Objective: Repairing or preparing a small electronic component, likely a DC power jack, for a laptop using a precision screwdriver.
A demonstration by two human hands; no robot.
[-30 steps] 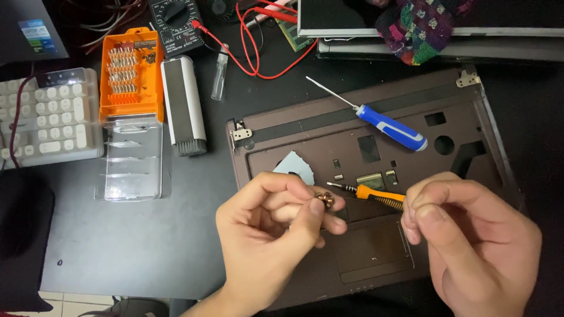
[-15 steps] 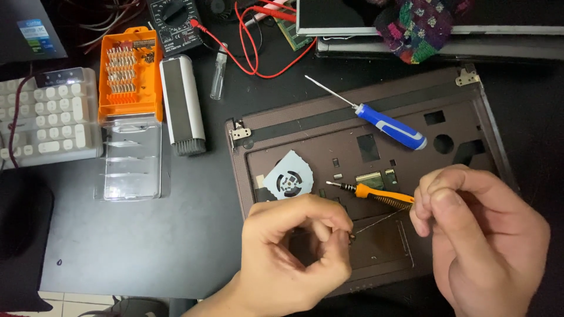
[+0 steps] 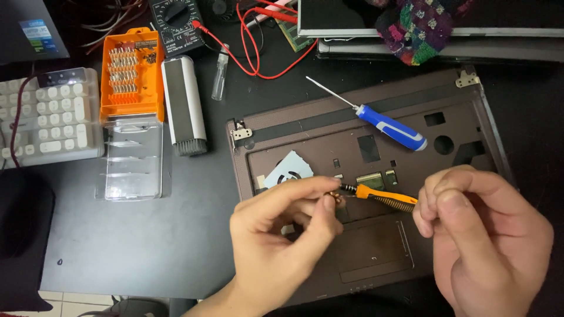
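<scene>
The left hand (image 3: 282, 240) is nearest, its thumb and forefinger pinched shut on a tiny brass-coloured screw (image 3: 335, 196) held right at the tip of the orange precision screwdriver (image 3: 379, 196). The right hand (image 3: 487, 235) has its fingers closed around that screwdriver's handle end, so the tool bridges the 2 hands just above the brown laptop palmrest (image 3: 423, 147). My guess is that the screw could slip from the pinch and drop into 1 of the openings of the palmrest, since it is so small and barely gripped. The screw looks short, shiny and mostly hidden by the fingertips. Further back lie a blue-handled screwdriver (image 3: 390, 126), an orange bit case (image 3: 130, 73) and a black multimeter (image 3: 176, 23) with red leads
</scene>
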